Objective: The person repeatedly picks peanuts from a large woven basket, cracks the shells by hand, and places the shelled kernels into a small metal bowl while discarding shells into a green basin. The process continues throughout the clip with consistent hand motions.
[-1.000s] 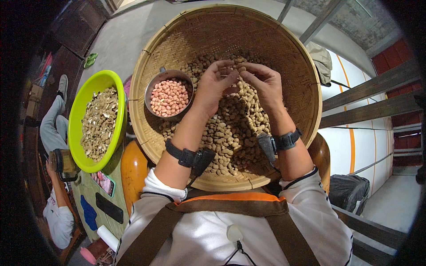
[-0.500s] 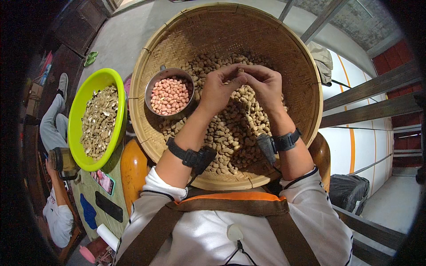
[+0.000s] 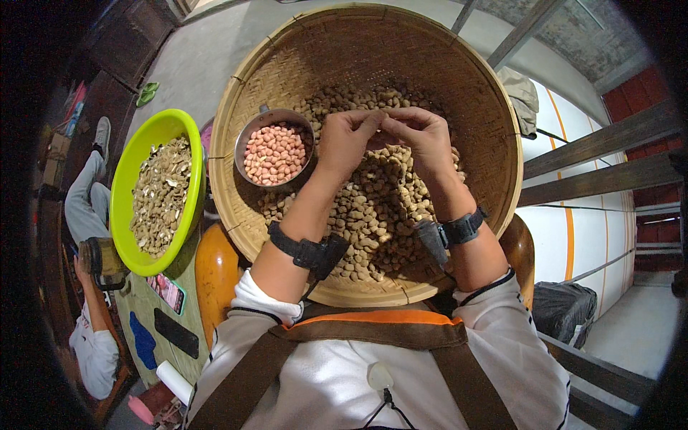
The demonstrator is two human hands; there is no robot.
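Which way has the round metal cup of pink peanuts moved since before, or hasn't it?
No. The round metal cup sits in the same spot, near the left rim of the big round tan woven basket.

Brown straps overlie a white shirt worn with black, apparently fabric, wristbands.

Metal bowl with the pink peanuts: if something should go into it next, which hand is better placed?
Probably the left hand: it is nearer to the metal bowl, which stands on its side of the woven tray. The right hand is farther and would have to pass the left.
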